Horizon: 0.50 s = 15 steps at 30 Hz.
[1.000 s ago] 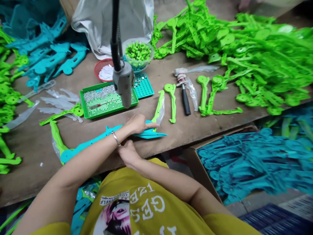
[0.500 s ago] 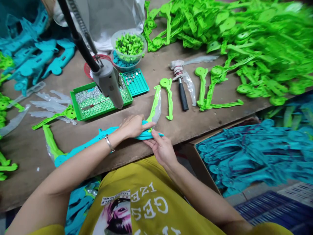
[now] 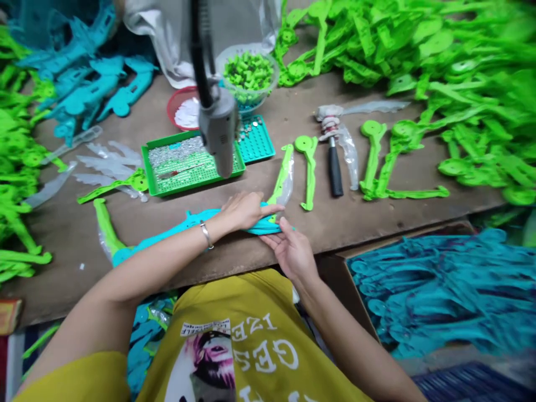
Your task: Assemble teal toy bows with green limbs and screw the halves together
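A long blue plastic piece [image 3: 161,237] lies along the front of the bench, with a green arm holding a clear blade-shaped part [image 3: 104,243] sticking out at its left end. At its right end, another green arm with a clear blade [image 3: 287,184] points away from me. My left hand [image 3: 245,209] is closed over the top of the blue piece, its index finger stretched along the right end. From below, my right hand [image 3: 295,251] grips the tip of that same end between thumb and fingers. Palms and fingers hide part of the joint.
Beyond my hands stand a green tray [image 3: 167,187] of small metal parts, a teal tray [image 3: 263,145] and a bowl [image 3: 270,84] of green bits. A grey powered screwdriver [image 3: 218,131] hangs above them. A hammer [image 3: 335,167] lies right, near a heap of green parts [image 3: 377,50].
The view has swung, so the bench and its contents sit further right in the picture. Both hands keep their hold on the blue plastic piece, with little visible change in grip.
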Motion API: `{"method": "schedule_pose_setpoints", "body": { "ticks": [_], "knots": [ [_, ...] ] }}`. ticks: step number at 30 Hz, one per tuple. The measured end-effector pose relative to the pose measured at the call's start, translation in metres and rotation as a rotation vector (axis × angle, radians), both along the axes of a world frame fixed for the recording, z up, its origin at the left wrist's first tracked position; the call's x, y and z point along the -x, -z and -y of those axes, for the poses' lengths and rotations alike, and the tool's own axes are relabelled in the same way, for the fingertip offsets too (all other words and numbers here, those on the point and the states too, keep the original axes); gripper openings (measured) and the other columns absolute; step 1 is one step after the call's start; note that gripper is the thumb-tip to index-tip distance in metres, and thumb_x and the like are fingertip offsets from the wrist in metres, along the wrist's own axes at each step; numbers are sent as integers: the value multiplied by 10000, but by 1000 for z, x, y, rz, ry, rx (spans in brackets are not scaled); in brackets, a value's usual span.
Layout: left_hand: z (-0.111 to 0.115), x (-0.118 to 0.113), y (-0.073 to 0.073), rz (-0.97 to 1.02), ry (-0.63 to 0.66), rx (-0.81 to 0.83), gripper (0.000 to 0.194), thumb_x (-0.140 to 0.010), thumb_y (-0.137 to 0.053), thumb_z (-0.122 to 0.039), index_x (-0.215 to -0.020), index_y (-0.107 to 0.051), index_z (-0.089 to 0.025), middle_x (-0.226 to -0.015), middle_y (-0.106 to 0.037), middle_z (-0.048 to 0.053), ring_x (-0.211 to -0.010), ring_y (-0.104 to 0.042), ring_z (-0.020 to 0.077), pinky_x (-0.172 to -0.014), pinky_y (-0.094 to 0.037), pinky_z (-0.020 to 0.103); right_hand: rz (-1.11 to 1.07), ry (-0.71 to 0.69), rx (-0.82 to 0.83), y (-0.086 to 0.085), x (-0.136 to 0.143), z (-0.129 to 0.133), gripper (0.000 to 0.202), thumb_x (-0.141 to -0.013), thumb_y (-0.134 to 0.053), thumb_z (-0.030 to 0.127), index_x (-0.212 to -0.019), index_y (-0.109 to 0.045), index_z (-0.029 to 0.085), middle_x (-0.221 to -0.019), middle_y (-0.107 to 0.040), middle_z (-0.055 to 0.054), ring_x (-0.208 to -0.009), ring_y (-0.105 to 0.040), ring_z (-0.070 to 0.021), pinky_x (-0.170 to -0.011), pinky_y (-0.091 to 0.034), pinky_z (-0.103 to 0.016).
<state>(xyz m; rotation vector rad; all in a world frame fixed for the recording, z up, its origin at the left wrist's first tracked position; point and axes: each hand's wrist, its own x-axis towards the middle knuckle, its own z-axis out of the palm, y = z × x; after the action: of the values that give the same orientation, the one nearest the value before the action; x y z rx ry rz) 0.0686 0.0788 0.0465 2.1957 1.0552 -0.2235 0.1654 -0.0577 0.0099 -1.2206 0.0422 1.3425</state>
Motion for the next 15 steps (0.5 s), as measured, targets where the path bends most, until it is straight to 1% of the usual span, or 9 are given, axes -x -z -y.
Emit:
{"method": "schedule_pose_setpoints", "body": {
  "ticks": [3,5,6,8,10,11,12,13,15],
  "knots": [
    [-5,10,-11,95,65,29,523,-998,-331,-560,-934,-657,-156,-955,-709,140,-929,-667,278,-798,-438,359,66,-66,15,5,-8,-1,355,-699,-824,490,-864,-699,202,-892,-783,-44,-846,-751,-210,-869,-616,-401],
    [-8,31,-22,130,61,-3,421,-1020,-351,-437,-965,-644,-139,-1006,-702,150,-949,-654,256,-832,-436,351,122,-115,17,8,-14,-2,337,-761,-768,502,-903,-705,203,-954,-783,-63,-920,-749,-224,-909,-603,-423],
    [-8,47,-28,124,29,-27,374,-1017,-369,-392,-977,-637,-134,-1025,-696,153,-951,-646,248,-837,-435,346,146,-130,22,9,-17,-2,327,-786,-740,504,-914,-707,205,-982,-781,-72,-959,-744,-231,-931,-594,-435],
    [-8,88,-36,81,-82,-72,304,-999,-406,-345,-985,-627,-137,-1034,-686,148,-933,-631,236,-823,-432,339,176,-146,44,9,-22,-3,299,-829,-690,496,-926,-713,214,-1030,-776,-80,-1039,-725,-237,-968,-577,-444],
    [-7,132,-40,45,-228,-87,302,-973,-448,-398,-1017,-615,-150,-1018,-679,130,-904,-615,232,-785,-424,333,183,-145,77,7,-25,-3,263,-862,-652,466,-938,-719,223,-1060,-772,-80,-1100,-704,-236,-990,-566,-439],
    [-7,154,-40,26,-278,-66,334,-952,-472,-449,-1018,-614,-154,-989,-676,120,-873,-605,228,-759,-417,327,181,-138,95,6,-25,-4,243,-872,-640,444,-946,-720,227,-1065,-771,-78,-1119,-696,-234,-994,-564,-438],
    [-7,173,-38,14,-281,5,380,-925,-497,-506,-1008,-621,-156,-966,-672,107,-848,-593,220,-739,-407,318,179,-129,112,4,-25,-4,227,-882,-627,422,-957,-720,229,-1068,-770,-76,-1131,-690,-233,-996,-563,-440],
    [-9,189,-35,-2,-248,125,408,-894,-521,-542,-972,-633,-157,-935,-668,89,-815,-578,206,-722,-396,308,180,-118,125,3,-24,-5,217,-893,-610,401,-966,-719,228,-1068,-770,-78,-1137,-687,-232,-997,-562,-444],
    [-13,212,-28,-13,-147,378,434,-843,-555,-572,-909,-653,-155,-869,-647,50,-747,-532,167,-685,-364,287,187,-92,145,-1,-23,-9,222,-919,-561,364,-973,-716,215,-1063,-768,-86,-1139,-686,-231,-996,-561,-457]
  ]
}}
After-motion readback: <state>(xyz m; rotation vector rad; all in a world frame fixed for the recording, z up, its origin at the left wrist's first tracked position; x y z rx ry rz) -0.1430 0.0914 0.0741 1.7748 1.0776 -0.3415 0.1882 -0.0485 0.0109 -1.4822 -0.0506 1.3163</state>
